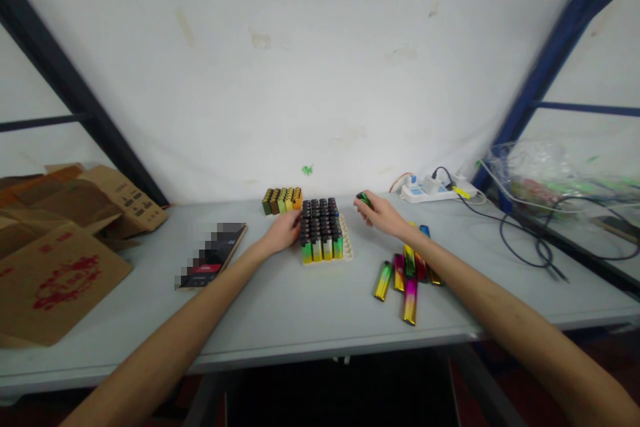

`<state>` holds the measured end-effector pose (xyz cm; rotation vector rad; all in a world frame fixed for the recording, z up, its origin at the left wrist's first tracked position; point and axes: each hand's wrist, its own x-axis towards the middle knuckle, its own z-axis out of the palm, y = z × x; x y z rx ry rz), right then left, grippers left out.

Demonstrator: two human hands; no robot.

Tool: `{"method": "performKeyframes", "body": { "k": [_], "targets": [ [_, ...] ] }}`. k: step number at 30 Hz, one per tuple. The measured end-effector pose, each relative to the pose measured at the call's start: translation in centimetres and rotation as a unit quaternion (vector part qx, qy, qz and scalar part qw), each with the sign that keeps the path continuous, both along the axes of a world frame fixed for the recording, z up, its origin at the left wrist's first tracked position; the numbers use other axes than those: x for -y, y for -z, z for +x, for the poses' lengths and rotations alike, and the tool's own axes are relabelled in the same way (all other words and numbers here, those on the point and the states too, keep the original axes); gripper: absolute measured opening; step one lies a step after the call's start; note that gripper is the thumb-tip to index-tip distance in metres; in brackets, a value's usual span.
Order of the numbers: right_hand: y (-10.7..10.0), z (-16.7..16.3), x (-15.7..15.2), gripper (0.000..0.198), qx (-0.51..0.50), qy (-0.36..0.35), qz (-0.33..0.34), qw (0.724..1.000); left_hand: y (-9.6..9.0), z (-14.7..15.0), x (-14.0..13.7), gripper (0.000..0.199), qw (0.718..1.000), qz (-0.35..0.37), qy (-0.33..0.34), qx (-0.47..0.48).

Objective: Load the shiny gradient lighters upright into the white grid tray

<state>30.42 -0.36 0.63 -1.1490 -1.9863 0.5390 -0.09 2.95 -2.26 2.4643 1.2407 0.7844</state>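
Lighters (323, 240) with black tops and green, yellow and pale bodies stand upright in rows in a white tray (349, 248). Free slots show along the tray's right side. My left hand (284, 232) rests against the left side of the tray, gripping it, with the fingertips partly hidden by the lighters. To the right of the tray, just above the table, my right hand (377, 212) is closed on a green lighter (365, 199) with a dark top. Several loose shiny lighters (410, 300) in yellow, pink, green, red and blue lie near my right forearm, which covers some.
Behind the tray stands a block of gold and green lighters (283, 201). A dark flat box (213, 260) and cardboard boxes (75, 267) lie left. At right are a power strip (435, 190), black cables (537, 250) and clear plastic bags (540, 170). The table's front edge (330, 350) runs below.
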Motion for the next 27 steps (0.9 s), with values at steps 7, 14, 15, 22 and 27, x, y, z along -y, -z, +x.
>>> {"method": "performKeyframes", "body": {
  "k": [7,14,15,22,27],
  "targets": [
    [0.0,0.2,-0.6,0.051,0.099,0.015,0.105,0.989,0.2,-0.1,-0.3,0.029,1.0,0.004,-0.009,-0.014],
    [0.8,-0.1,-1.2,0.037,0.015,-0.037,0.016,0.999,0.1,-0.1,-0.2,0.033,1.0,-0.01,-0.011,-0.022],
    [1.1,-0.2,-1.4,0.036,0.013,-0.048,0.018,0.999,0.1,-0.1,-0.2,0.034,1.0,-0.011,-0.011,-0.022],
    [1.9,-1.2,-2.4,0.032,0.108,-0.077,0.104,0.986,0.3,-0.2,-0.4,0.034,1.0,-0.008,-0.004,-0.018],
    [1.9,-1.8,-2.7,0.029,0.095,-0.046,0.078,0.991,0.3,-0.1,-0.3,0.034,1.0,-0.005,-0.006,-0.021]
  ]
}}
